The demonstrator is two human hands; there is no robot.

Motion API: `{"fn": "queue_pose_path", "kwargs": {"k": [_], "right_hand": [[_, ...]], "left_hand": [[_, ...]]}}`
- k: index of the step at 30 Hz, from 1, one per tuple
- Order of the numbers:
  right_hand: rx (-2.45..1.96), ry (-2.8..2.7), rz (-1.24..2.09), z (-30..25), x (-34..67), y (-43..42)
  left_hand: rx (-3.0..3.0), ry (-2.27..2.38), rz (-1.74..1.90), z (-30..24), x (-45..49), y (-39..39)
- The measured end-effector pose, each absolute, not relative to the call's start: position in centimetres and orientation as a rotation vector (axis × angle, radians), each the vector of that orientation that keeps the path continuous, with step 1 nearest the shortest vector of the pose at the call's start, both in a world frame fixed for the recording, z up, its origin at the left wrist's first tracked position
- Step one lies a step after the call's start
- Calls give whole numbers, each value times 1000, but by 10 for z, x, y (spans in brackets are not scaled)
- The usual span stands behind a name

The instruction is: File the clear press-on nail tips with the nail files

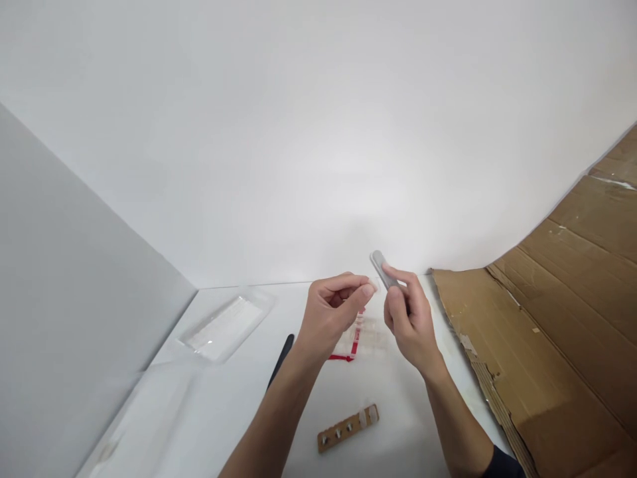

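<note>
My left hand (326, 309) is closed in a pinch, thumb against fingertips, on a small translucent piece (375, 284) whose kind I cannot make out. Just to its right, my right hand (411, 317) grips a flat grey bar with a rounded end (383, 267), tilted up and to the left. The bar's tip is close to the small piece; whether they touch is unclear. Below the hands lies a brown strip (343, 431) bearing several small metallic bits and two whitish oval pieces. Red marking or tape (354, 348) shows on the table between my hands, partly hidden by the left.
A clear plastic packet (226, 328) lies at the left of the white table (298, 458). A dark slim object (282, 358) is partly behind my left forearm. Brown cardboard (537, 372) covers the right side. White walls (318, 133) stand behind and at left.
</note>
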State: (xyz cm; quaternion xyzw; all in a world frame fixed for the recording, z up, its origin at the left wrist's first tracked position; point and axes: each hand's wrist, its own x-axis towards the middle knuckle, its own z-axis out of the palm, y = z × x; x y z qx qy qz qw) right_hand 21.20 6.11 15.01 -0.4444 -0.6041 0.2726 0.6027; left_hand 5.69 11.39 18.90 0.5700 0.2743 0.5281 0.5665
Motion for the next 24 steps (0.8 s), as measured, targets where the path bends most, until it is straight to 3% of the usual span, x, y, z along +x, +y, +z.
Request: {"fn": "queue_pose_path", "kwargs": {"k": [14, 24], "right_hand": [[-1109, -1395, 580, 160, 209, 60], [-1051, -1425, 621, 161, 210, 53]], "left_hand": [[1811, 825, 1602, 178, 61, 103], [1372, 611, 1301, 181, 58, 115]]}}
